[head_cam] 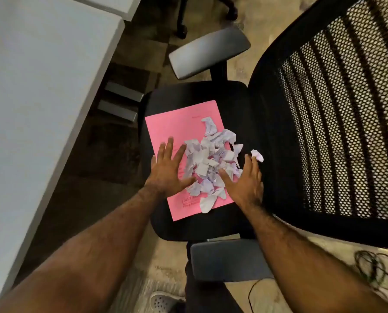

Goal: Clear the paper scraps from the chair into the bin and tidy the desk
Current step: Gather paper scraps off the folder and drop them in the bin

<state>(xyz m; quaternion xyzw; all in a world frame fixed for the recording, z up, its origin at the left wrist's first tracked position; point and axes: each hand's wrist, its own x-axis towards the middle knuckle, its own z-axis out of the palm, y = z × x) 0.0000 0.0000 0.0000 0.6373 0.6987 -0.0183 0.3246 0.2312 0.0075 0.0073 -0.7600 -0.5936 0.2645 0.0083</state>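
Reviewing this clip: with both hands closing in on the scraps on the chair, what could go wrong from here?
1. The heap of torn white paper scraps lies loose on the pink sheet; the open left hand and right hand may not gather it all, so bits could drop to the floor.
2. One crumpled scrap sits off the sheet on the black seat and could be missed.
3. No bin is in view.

It looked like an office. A black mesh-backed swivel chair with grey armrests (323, 109) stood beside a plain white desk (30, 98). Black cables (378, 272) lay coiled on the floor.
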